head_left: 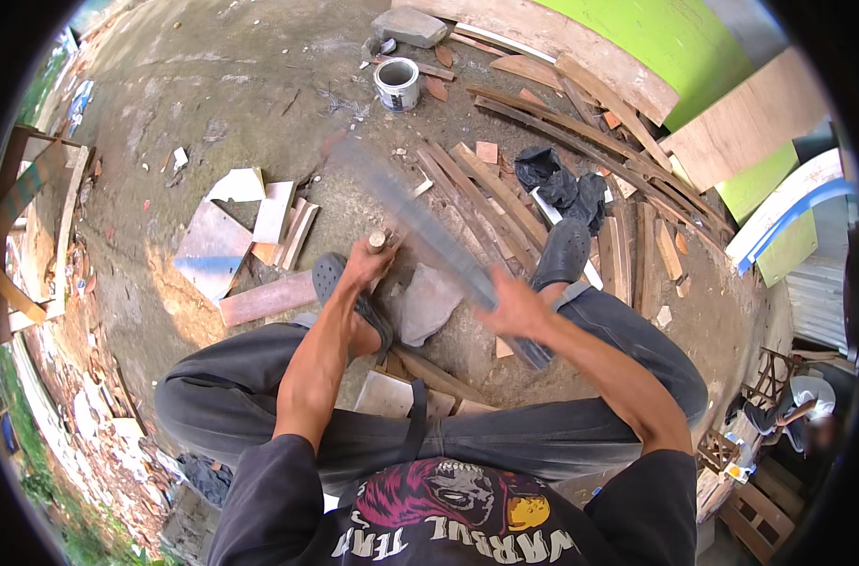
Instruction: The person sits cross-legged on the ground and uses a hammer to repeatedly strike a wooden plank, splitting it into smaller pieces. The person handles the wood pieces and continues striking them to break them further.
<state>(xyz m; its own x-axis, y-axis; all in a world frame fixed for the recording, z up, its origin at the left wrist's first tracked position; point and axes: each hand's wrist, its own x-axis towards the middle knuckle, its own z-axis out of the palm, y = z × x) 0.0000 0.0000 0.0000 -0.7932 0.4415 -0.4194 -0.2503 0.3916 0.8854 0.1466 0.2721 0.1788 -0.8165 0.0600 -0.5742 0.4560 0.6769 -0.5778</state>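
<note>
Two hands [366, 263] [516, 307], one blurred bar [412, 205]

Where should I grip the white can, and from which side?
Probably take the white can around its sides, just under the rim, from the near side: it stands upright and open-topped, while the grey stone and a wood strip lie beyond it.

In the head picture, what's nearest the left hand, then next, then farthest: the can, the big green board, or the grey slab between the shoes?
1. Slab: just right of the left hand.
2. Can: straight ahead.
3. Green board: far ahead, right.
</note>
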